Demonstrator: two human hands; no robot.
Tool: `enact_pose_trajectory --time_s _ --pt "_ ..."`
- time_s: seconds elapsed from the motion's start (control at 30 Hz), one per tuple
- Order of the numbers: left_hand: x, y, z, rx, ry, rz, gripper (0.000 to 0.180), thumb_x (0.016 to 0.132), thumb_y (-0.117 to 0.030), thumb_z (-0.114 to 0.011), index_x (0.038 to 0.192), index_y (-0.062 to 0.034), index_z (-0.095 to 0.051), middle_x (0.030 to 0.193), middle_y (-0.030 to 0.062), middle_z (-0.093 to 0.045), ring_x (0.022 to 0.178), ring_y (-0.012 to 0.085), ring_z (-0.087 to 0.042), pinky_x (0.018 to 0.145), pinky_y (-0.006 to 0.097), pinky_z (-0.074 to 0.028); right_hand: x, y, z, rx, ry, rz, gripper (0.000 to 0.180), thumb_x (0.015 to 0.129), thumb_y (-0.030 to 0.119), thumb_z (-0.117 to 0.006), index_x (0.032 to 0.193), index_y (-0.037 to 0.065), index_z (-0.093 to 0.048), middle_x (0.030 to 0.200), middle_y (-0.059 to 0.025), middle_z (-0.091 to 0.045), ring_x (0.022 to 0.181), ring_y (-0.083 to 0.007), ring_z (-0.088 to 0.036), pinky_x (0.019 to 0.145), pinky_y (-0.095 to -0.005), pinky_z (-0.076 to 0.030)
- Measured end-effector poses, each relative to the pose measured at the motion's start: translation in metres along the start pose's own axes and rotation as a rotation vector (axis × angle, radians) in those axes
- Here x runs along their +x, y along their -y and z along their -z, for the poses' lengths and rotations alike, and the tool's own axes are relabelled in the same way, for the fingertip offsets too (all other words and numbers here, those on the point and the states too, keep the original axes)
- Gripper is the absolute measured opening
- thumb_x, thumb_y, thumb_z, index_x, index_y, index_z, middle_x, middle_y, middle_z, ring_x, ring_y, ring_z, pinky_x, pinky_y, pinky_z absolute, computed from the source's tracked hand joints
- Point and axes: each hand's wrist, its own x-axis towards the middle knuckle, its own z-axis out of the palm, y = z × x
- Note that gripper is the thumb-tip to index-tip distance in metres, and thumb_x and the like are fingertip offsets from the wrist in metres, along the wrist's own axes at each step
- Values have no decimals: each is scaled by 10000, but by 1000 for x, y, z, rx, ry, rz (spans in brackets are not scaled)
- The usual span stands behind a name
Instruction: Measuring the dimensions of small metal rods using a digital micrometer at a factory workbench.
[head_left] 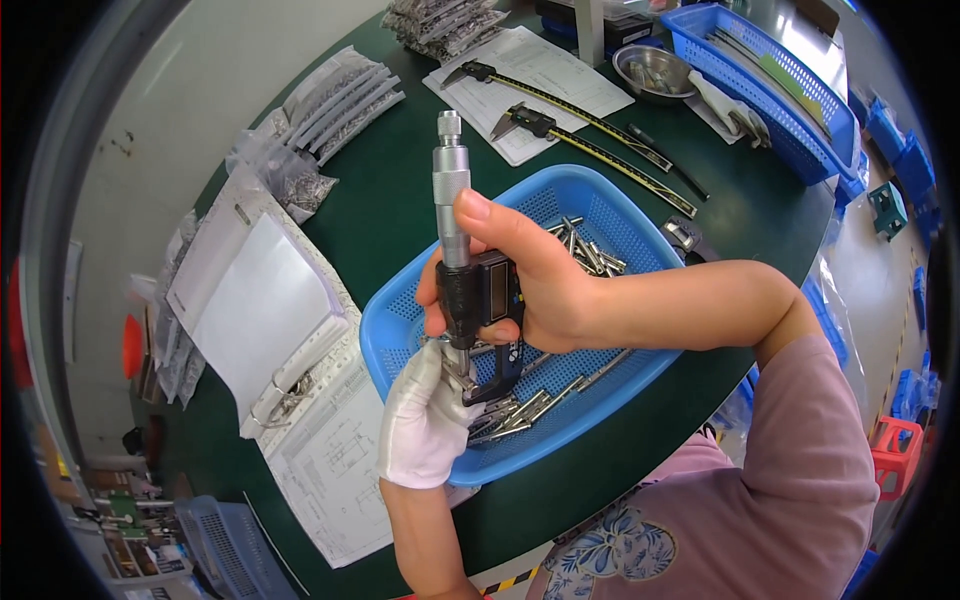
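My right hand (535, 275), bare, is wrapped round a digital outside micrometer (453, 190). It is held upright, with the silver thimble pointing away from me and the black frame below. A white glove covers my left hand (425, 425), whose fingers are closed on a small metal pin (462, 382) at the micrometer's jaws. The fingers partly hide the pin, so whether both jaws touch it I cannot tell. Both hands are over a blue perforated plastic basket (372, 345). Loose shiny metal pins (590, 250) lie in it, with more near my left hand.
An open ring binder (262, 295) and a drawing sheet (335, 460) lie at left. Bagged metal parts (340, 105) stand beyond. Two digital calipers (590, 140) rest on papers at the back, near a metal bowl (652, 75) and another blue basket (770, 90). The green table's edge curves nearby.
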Motion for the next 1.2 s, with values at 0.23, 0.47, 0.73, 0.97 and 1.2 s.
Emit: enact_pose_trajectory --time_s 0.23,0.47,0.73,0.97,1.2 --pt "-1 -6 -3 -60 81 52 211 868 -277 -451 906 -87 -533 728 3 -537 560 86 -454 476 214 -339 3 1 0 73 -12 -2 740 776 654 -264 786 -18 -574 691 -157 -592 384 -116 -406 365 -203 -314" --pt "5 -19 -3 1015 -86 -495 222 829 -260 -507 736 -59 -513 629 53 -497 555 132 -487 500 281 -378 15 12 19 -91 -202 221 671 767 579 -277 783 -25 -569 682 -162 -589 410 -107 -433 358 -187 -297" --pt "25 -12 -10 2529 -438 -514 202 766 -266 -548 725 -67 -542 708 97 -555 640 243 -588 553 347 -454 14 17 14 -34 -223 238 615 756 530 -309 784 -28 -567 682 -165 -586 441 -113 -459 357 -195 -297" --pt "23 1 -16 2341 -179 -354 183 712 -253 -599 748 -75 -574 759 94 -567 691 270 -578 603 368 -456 10 21 12 3 -196 231 611 744 515 -321 791 -39 -572 693 -182 -585 474 -130 -477 370 -208 -297" --pt "12 -23 -12 1098 -192 -311 116 794 -135 -533 765 -23 -541 678 45 -538 551 149 -501 526 250 -405 8 24 13 -7 -174 189 626 762 520 -294 790 -42 -570 693 -182 -584 479 -133 -484 367 -204 -301"
